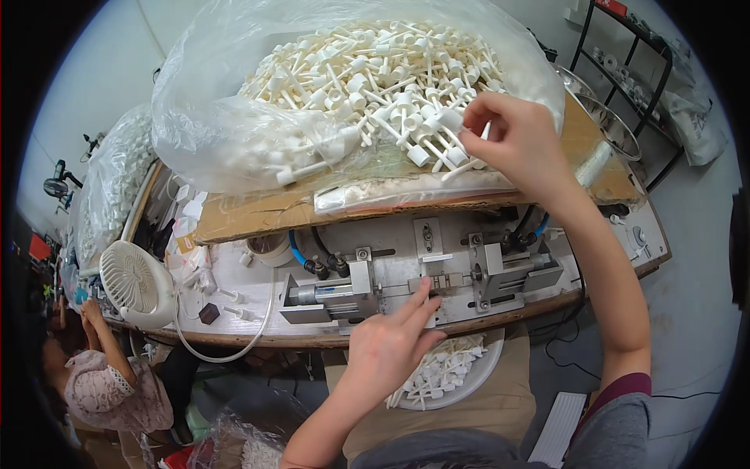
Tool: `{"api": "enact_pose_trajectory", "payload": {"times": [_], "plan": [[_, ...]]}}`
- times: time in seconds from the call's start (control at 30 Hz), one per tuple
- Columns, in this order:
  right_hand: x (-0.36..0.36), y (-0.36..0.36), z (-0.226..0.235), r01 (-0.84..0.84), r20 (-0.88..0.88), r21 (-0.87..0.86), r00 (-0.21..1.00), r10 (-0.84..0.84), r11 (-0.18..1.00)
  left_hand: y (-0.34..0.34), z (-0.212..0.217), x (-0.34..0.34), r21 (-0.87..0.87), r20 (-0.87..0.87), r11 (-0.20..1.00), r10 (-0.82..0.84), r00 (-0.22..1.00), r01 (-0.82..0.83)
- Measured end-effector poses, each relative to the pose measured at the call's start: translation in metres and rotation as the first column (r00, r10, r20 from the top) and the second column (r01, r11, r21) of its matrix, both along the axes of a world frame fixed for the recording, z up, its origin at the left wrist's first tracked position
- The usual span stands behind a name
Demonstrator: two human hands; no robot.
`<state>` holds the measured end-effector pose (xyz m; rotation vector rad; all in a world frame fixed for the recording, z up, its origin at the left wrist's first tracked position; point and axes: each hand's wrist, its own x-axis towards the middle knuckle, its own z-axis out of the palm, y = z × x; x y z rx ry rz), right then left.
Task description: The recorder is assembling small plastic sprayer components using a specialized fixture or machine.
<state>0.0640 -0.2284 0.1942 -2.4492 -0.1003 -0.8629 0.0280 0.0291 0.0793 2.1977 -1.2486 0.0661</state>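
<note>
My right hand [519, 144] is raised at the near right edge of a large clear plastic bag [203, 102]. Its fingers are pinched on a small white plastic cap with a thin stem [486, 131]. Behind it lies a heap of similar white stemmed caps [383, 70]. Lower down, my left hand [387, 348] reaches up with index and middle fingers stretched out, the thumb apart. Those fingertips rest at the small metal clamp block [437, 283] in the middle of the bench fixture; whether a part lies under them is hidden.
Two metal cylinder units [332, 293] [516, 270] flank the block, with blue and black hoses. Cardboard [258, 215] supports the bag. A basin [488, 363] of white parts sits on my lap. A white fan [137, 285] stands left; another person [117, 383] sits beyond.
</note>
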Motion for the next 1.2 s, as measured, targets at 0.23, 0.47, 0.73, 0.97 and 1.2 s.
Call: {"api": "enact_pose_trajectory", "payload": {"times": [0.23,0.47,0.73,0.97,1.2], "plan": [[-0.074,0.053,-0.050,-0.271,0.203,-0.588,0.862,0.464,0.762,0.002,0.032,0.011,-0.558,-0.566,0.819,-0.261,0.782,-0.131],[-0.035,0.005,-0.026,0.001,0.066,-0.309,0.998,0.020,0.951,0.013,0.016,-0.003,-0.416,-0.204,0.909,-0.056,0.977,-0.035],[-0.012,-0.034,-0.025,-0.208,-0.100,-0.326,0.978,0.185,0.922,-0.007,-0.017,-0.008,-0.015,0.322,0.999,0.033,0.946,-0.030],[-0.058,-0.003,-0.016,-0.043,-0.189,0.545,0.967,0.173,0.837,-0.009,-0.011,-0.003,0.049,0.294,0.998,0.014,0.956,-0.030],[-0.116,0.048,-0.058,-0.065,-0.178,0.537,0.966,0.188,0.841,-0.006,0.036,0.028,-0.114,-0.018,0.990,-0.080,0.997,0.078]]}}
